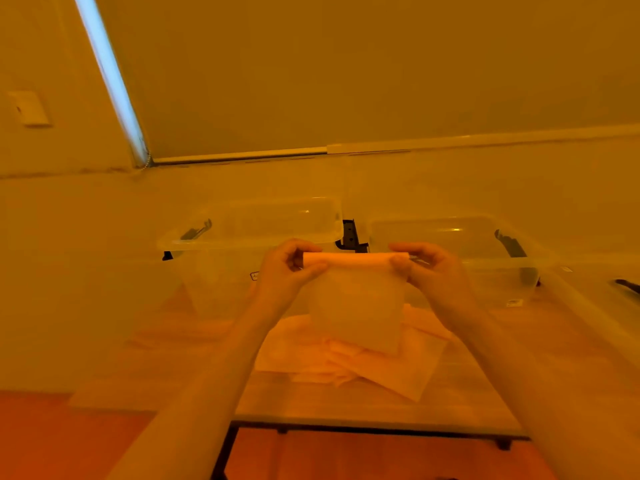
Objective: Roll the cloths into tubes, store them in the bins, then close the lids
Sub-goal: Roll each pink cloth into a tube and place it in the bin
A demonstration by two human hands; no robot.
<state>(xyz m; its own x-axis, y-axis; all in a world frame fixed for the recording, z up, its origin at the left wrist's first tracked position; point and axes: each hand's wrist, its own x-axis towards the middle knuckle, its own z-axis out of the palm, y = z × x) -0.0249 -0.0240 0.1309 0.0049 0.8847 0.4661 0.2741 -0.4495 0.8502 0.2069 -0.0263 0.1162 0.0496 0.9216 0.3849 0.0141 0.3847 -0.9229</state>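
Head view: both hands, left hand and right hand, pinch the half-rolled cloth; a slack grip may let it unroll.

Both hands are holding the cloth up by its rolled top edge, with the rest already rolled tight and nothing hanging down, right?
Not quite. The head view shows the left hand and right hand pinching the ends of the cloth, but only its top edge is rolled; the rest hangs down flat in front of the bins, above the pile of cloths.
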